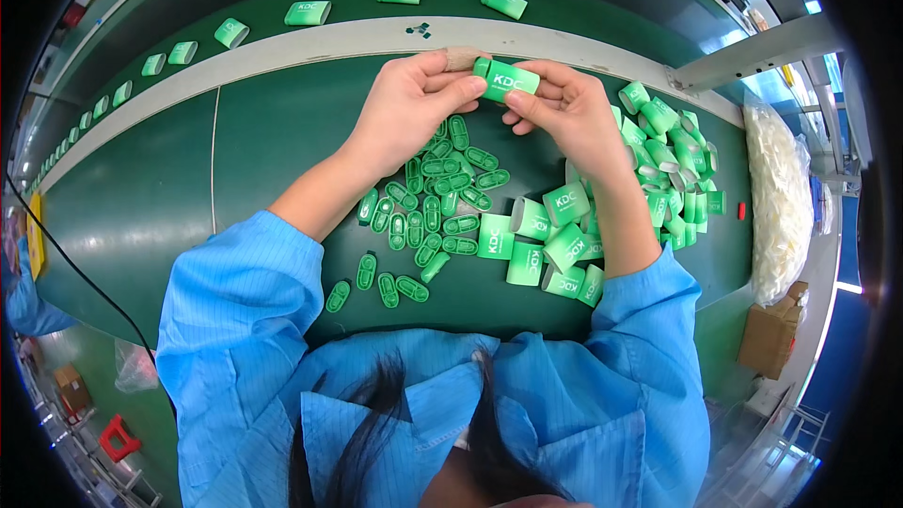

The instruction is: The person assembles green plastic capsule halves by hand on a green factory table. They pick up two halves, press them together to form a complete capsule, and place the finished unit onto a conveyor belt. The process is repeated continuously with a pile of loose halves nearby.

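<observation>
Above the far side of the table, my right hand (576,118) grips a small green casing (515,82) with white lettering. At its left end sits a green oval cap (482,67), pinched between the thumb and fingers of my left hand (404,103). The cap and casing meet, but I cannot tell how far one is inside the other. A tan covering (461,58) wraps a left fingertip. Below my hands lie several loose green oval caps (432,214). Hollow green casings (566,202) are heaped to their right, on both sides of my right forearm.
Beyond a pale rail (310,43), a row of green casings (308,13) stands on a green belt (451,0). Tiny dark pieces (419,30) lie on the rail. At the right are a bulging clear bag (779,202), a small red object (741,211) and a metal post (752,52).
</observation>
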Motion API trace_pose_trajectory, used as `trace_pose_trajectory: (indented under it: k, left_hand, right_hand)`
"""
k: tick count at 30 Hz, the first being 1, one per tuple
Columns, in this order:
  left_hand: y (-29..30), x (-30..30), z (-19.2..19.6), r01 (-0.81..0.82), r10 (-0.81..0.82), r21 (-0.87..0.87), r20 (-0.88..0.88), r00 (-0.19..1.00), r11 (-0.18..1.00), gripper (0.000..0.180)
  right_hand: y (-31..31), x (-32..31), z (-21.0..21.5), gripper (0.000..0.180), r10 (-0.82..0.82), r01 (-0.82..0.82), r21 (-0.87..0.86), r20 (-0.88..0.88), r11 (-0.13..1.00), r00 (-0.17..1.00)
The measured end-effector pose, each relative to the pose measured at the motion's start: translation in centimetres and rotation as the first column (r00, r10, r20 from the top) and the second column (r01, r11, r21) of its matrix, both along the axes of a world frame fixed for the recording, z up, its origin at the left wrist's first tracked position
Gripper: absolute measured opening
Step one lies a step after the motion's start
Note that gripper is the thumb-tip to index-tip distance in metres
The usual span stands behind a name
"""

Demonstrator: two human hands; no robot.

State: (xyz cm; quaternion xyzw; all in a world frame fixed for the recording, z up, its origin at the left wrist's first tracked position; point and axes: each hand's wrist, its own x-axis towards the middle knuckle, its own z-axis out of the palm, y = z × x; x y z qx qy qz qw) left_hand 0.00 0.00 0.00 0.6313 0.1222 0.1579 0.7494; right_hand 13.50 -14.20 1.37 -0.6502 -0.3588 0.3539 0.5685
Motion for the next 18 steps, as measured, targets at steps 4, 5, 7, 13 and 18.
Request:
trace_pose_trajectory:
  k: [4,5,7,13,18]
  left_hand:
    - [-0.1,-0.1,0.1,-0.023,0.020,0.074,0.046,0.999,0.997,0.034]
    - [0.1,0.1,0.2,-0.023,0.016,0.102,0.064,0.998,0.995,0.033]
    - [0.3,0.0,0.3,-0.016,0.009,0.158,0.049,0.999,0.987,0.034]
    - [0.5,-0.3,-0.3,-0.009,0.000,0.271,0.032,0.999,0.962,0.033]
    - [0.5,-0.6,0.8,0.018,-0.003,0.439,-0.034,0.999,0.898,0.031]
  right_hand:
    - [-0.1,-0.5,0.3,0.031,-0.036,0.037,0.054,-0.012,0.998,0.999]
    - [-0.1,-0.4,0.4,0.031,-0.049,0.049,0.072,0.007,0.996,0.999]
    - [0.0,-0.5,0.0,0.030,-0.049,0.041,0.117,0.060,0.992,0.997]
    - [-0.1,-0.7,-0.2,0.030,-0.070,0.046,0.096,0.265,0.994,0.962]
    - [-0.3,-0.2,0.6,0.030,0.005,-0.010,0.055,0.092,0.998,0.996]
